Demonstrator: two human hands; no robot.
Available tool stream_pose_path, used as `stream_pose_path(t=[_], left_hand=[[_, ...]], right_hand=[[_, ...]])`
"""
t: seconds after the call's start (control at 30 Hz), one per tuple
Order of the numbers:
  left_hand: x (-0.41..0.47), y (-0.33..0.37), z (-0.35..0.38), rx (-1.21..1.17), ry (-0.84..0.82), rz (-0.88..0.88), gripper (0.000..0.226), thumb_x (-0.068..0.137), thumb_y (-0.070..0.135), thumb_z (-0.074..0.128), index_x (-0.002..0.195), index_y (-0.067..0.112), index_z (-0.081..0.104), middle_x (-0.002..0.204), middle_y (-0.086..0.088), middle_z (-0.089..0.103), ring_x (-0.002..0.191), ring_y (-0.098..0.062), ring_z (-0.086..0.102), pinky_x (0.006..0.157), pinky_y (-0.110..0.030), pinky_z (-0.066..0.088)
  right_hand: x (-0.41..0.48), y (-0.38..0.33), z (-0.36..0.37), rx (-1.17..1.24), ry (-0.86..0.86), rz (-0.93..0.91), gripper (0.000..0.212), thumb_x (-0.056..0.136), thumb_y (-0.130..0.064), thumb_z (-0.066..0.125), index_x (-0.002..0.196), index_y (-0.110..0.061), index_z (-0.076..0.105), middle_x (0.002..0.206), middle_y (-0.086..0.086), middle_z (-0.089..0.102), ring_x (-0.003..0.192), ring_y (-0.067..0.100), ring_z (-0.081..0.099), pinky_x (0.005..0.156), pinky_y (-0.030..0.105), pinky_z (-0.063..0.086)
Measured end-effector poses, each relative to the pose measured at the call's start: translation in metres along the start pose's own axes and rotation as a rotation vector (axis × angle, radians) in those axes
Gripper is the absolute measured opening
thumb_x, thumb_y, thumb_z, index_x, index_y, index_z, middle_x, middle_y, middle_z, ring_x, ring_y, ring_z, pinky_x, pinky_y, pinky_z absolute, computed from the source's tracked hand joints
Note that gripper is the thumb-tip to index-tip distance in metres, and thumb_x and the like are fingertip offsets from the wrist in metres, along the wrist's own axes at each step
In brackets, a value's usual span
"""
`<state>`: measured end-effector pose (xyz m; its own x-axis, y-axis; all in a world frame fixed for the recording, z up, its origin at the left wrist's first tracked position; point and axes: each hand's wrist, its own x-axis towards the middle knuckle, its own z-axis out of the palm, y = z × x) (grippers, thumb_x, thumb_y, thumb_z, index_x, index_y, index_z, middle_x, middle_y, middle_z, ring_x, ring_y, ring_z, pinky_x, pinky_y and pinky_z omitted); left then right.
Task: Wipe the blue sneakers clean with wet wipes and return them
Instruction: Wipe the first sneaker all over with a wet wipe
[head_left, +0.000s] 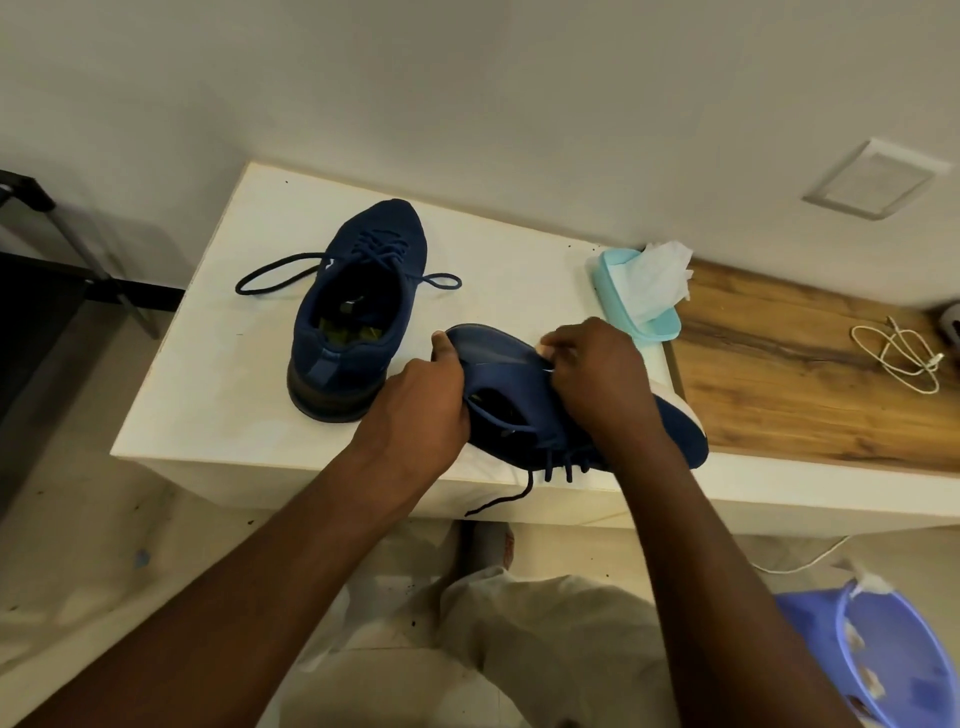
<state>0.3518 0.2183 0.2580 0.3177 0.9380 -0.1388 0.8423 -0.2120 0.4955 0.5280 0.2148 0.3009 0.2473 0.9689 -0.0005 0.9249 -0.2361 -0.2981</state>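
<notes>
One blue sneaker (358, 306) stands upright on the white table (218, 332), toe toward the wall, laces loose. A second blue sneaker (519, 379) lies tilted on its side near the table's front edge. My left hand (421, 405) grips its heel. My right hand (592, 369) presses a wet wipe (546, 352) against its side; only a small white corner of the wipe shows. A turquoise wipes pack (636, 299) with a white wipe sticking out sits at the table's right end.
A wooden shelf (810, 374) adjoins the table on the right, carrying a coiled white cable (901, 358). A lilac bin (883, 654) holding crumpled used wipes stands at the lower right. Dark furniture (41, 291) is at the left. My knees are below the table.
</notes>
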Motion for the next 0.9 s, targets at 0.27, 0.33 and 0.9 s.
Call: stream_pose_path(t=[0.27, 0.33, 0.9], left_hand=[[-0.002, -0.003, 0.001, 0.013, 0.028, 0.040, 0.078, 0.098, 0.020, 0.058, 0.159, 0.004, 0.011, 0.108, -0.011, 0.066, 0.090, -0.024, 0.066, 0.069, -0.028, 0.047], [0.000, -0.002, 0.000, 0.015, 0.035, 0.024, 0.080, 0.100, 0.022, 0.056, 0.160, 0.006, 0.005, 0.113, -0.012, 0.066, 0.095, -0.025, 0.066, 0.072, -0.028, 0.047], [0.001, -0.002, -0.002, -0.104, -0.043, -0.020, 0.085, 0.100, 0.021, 0.055, 0.161, 0.011, -0.003, 0.116, -0.013, 0.063, 0.096, -0.023, 0.064, 0.076, -0.031, 0.051]], right_hand=[[0.009, -0.047, 0.019, 0.100, 0.017, -0.224, 0.023, 0.090, -0.018, 0.058, 0.103, -0.022, 0.077, 0.102, 0.004, 0.071, 0.096, 0.025, 0.063, 0.085, 0.038, 0.051], [0.011, -0.026, 0.011, 0.096, 0.051, -0.104, 0.025, 0.089, -0.013, 0.055, 0.099, -0.022, 0.076, 0.104, 0.001, 0.071, 0.094, 0.022, 0.064, 0.082, 0.032, 0.050], [-0.032, -0.021, -0.012, -0.005, -0.035, -0.075, 0.026, 0.092, -0.013, 0.055, 0.108, -0.021, 0.074, 0.103, 0.004, 0.068, 0.091, 0.022, 0.061, 0.081, 0.033, 0.050]])
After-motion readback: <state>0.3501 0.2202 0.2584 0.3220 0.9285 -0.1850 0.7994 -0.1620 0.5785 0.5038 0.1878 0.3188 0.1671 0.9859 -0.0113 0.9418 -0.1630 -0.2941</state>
